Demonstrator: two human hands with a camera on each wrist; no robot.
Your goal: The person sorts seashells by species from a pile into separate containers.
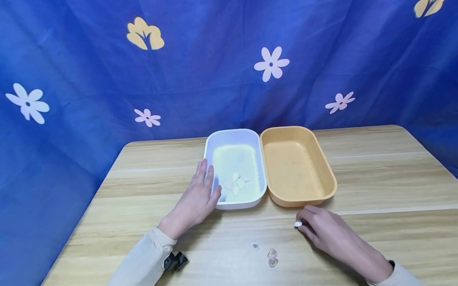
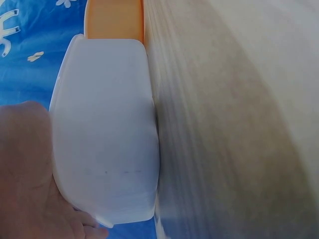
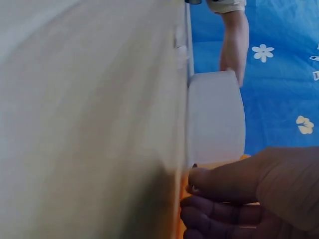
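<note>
My left hand (image 1: 195, 198) rests with relaxed, extended fingers on the left rim of the white bin (image 1: 237, 205); in the left wrist view the hand (image 2: 30, 174) lies against the bin's side (image 2: 104, 124). Several pale shells (image 1: 236, 184) lie inside that bin, toward its near end. My right hand (image 1: 330, 232) pinches a small whitish shell (image 1: 298, 224) between thumb and fingers, just in front of the orange bin (image 1: 298, 201). In the right wrist view the thumb and fingers of the hand (image 3: 249, 194) close on it, mostly hiding it.
On the wooden table (image 1: 375, 178), a pale shell (image 1: 254, 246) and a small group of brownish shells (image 1: 272, 258) lie near the front, left of my right hand. The two bins stand side by side. A blue flowered cloth (image 1: 214, 59) hangs behind the table.
</note>
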